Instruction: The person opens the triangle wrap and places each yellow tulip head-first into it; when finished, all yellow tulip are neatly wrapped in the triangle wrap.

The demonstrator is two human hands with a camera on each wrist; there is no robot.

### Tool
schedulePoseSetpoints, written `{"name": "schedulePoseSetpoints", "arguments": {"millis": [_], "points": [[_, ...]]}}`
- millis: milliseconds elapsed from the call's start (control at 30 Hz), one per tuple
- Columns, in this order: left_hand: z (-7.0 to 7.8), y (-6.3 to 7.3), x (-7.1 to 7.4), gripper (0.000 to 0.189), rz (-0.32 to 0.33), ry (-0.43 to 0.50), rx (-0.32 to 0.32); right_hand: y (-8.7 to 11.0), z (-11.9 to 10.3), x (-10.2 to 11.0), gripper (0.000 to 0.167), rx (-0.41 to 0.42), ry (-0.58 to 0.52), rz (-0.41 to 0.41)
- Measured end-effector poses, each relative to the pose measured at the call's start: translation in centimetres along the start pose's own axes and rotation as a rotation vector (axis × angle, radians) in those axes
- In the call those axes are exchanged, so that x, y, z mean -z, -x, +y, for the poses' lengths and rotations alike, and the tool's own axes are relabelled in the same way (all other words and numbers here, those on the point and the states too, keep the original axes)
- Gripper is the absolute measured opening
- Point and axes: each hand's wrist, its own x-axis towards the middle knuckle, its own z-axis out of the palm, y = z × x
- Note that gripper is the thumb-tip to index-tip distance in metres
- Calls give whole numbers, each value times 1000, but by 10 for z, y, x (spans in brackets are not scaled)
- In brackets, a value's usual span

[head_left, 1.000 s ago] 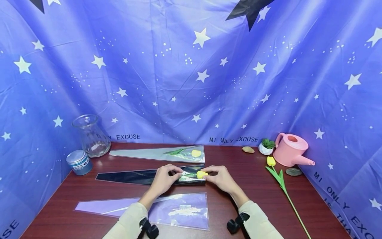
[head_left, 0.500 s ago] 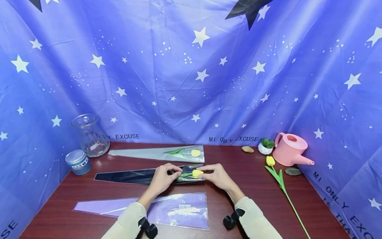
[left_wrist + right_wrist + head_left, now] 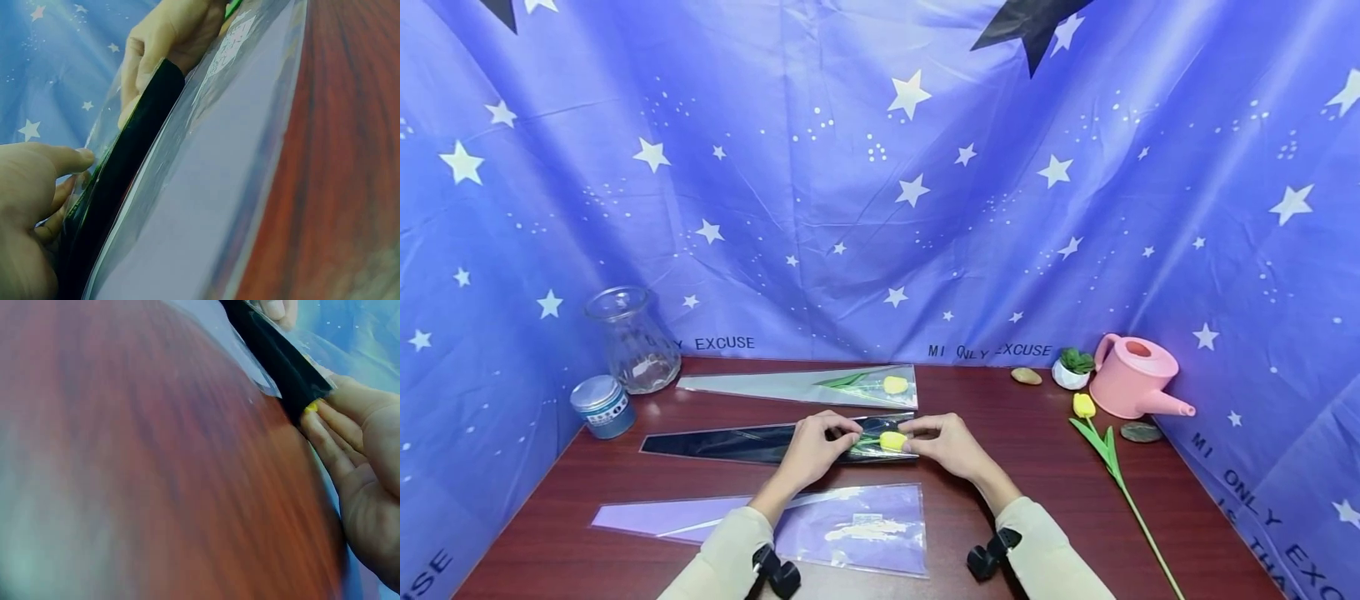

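Note:
A yellow tulip (image 3: 892, 442) with green leaves lies in the wide right end of a black, clear-fronted flower sleeve (image 3: 722, 442) at mid-table. My left hand (image 3: 811, 448) pinches the sleeve beside the leaves; in the left wrist view its thumb (image 3: 75, 160) presses the clear film. With thumb and fingers, my right hand (image 3: 951, 446) holds the tulip's head at the sleeve's mouth. Only a yellow bit of the tulip (image 3: 311, 408) shows between those fingers in the right wrist view. The stem is hidden under the left hand and sleeve.
Behind lies a white sleeve (image 3: 760, 385) with another yellow tulip inside; in front, a purple sleeve (image 3: 827, 533). A loose tulip (image 3: 1108, 450) lies at right, near a pink watering can (image 3: 1131, 379), small potted plant (image 3: 1072, 369) and stones. A glass vase (image 3: 642, 354) and blue jar (image 3: 602, 408) stand at left.
The tulip's head has moved left, deeper into the black sleeve, with my right fingers following it. My left hand stays at nearly the same spot on the sleeve.

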Motion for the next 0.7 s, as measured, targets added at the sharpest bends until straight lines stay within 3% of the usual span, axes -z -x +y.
{"name": "schedulePoseSetpoints", "arguments": {"millis": [233,367,533,700], "points": [[1,-1,0,11,15,-31,-10,25,0,22,21,-24,44,91],[4,-3,0,9,29,-53,-18,46,-9,28,20,-26,67,99],[15,-2,6,9,60,-37,-20,70,-19,20,17,89,89,58],[34,9,18,9,37,37,-21,88,-23,5,14,187,74,37]]}}
